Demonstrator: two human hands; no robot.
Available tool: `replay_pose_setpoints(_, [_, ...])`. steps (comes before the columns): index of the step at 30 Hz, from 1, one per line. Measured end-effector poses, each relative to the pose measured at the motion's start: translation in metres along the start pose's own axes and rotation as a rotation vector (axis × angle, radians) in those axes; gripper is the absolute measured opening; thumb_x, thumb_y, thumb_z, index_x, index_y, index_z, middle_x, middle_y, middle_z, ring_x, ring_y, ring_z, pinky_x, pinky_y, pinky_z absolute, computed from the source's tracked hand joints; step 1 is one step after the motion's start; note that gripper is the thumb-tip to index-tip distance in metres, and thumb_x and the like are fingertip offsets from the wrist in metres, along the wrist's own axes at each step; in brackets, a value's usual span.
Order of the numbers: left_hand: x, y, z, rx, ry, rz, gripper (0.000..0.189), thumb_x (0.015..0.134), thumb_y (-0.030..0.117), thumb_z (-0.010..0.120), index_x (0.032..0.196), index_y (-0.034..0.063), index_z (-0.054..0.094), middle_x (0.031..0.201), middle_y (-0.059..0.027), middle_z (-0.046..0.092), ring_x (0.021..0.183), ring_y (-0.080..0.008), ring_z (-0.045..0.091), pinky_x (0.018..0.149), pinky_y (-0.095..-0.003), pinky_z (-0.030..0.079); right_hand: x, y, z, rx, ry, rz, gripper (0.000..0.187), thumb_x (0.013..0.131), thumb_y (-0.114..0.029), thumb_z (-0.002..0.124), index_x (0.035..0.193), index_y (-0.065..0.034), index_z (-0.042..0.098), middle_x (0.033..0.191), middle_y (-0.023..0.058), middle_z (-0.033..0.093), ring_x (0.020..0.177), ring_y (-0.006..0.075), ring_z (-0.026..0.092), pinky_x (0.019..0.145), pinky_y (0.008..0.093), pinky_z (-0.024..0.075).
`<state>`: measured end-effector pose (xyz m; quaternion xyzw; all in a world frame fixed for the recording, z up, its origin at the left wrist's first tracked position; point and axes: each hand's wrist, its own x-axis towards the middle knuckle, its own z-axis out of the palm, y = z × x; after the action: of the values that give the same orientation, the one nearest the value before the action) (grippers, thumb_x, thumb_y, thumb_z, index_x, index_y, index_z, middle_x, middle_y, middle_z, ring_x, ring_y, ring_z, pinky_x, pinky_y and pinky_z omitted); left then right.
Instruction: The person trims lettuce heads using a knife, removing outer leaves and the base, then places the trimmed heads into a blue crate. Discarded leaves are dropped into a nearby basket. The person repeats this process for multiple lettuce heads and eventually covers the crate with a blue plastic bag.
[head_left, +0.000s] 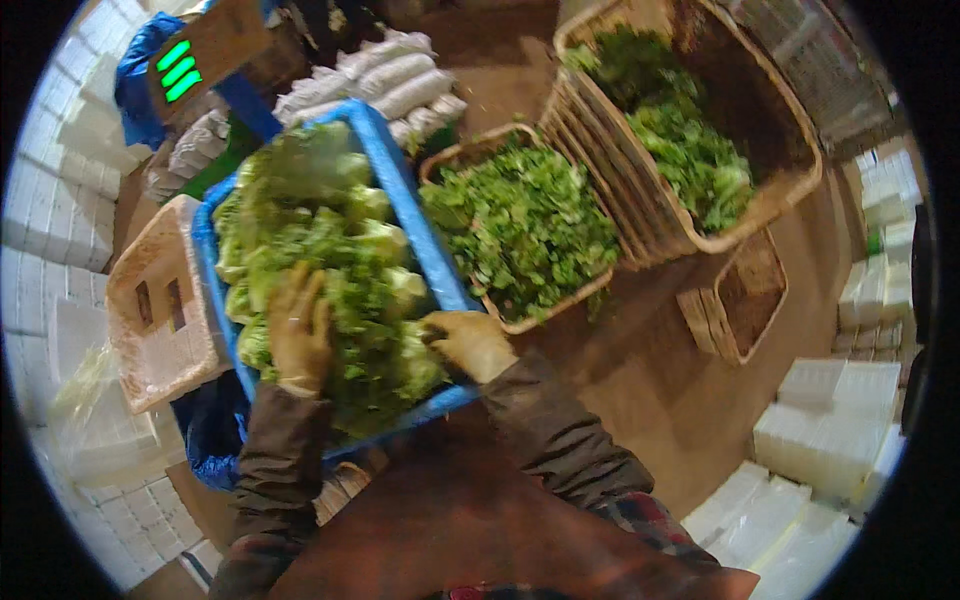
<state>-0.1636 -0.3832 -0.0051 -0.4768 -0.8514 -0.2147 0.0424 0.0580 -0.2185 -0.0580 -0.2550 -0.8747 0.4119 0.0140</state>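
Note:
A blue-lined crate (420, 232) before me is filled with heads of leafy green lettuce (322, 232), their pale stem ends facing right. My left hand (300, 330), in a yellowish work glove, lies spread on the leaves at the near left of the pile. At the crate's near right, my right hand (469, 341), gloved too, has its fingers curled at the stem end of a lettuce head; whether it grips that head I cannot tell. The far end of the pile is blurred.
Right of the crate stands a basket of loose green leaves (525, 225), beside a large tilted basket (810, 150) with more greens. A stained white tub (157, 300) is at the left. White sacks (390, 75) lie beyond. White foam boxes (825, 420) line the right side.

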Motion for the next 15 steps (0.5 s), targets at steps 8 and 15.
replay_pose_setpoints(8, [-0.011, -0.016, 0.028, 0.273, -0.034, 0.097, 0.041, 0.105, 0.022, 0.044, 0.139, 0.0075, 0.061, 0.154, -0.0141, 0.049, 0.146, -0.0358, 0.040, 0.123, -0.0494, 0.022, 0.011, 0.000, 0.020, 0.117, -0.216, 0.168, 0.031, 0.089, -0.019, 0.061, 0.119, -0.0173, 0.070, 0.118, 0.0105, 0.072, 0.105, 0.0348, 0.069, 0.085, 0.0465, 0.0566])
replay_pose_setpoints(15, [-0.003, -0.014, 0.019, 0.236, -0.058, 0.108, 0.050, 0.109, 0.035, 0.035, 0.142, 0.0049, 0.058, 0.155, -0.0155, 0.048, 0.146, -0.0383, 0.038, 0.123, -0.0511, 0.020, -0.090, 0.109, -0.005, 0.532, -0.144, -0.002, 0.059, 0.095, -0.013, 0.055, 0.152, -0.0160, 0.045, 0.165, 0.0138, 0.030, 0.149, 0.0324, 0.036, 0.118, 0.0392, 0.0356])
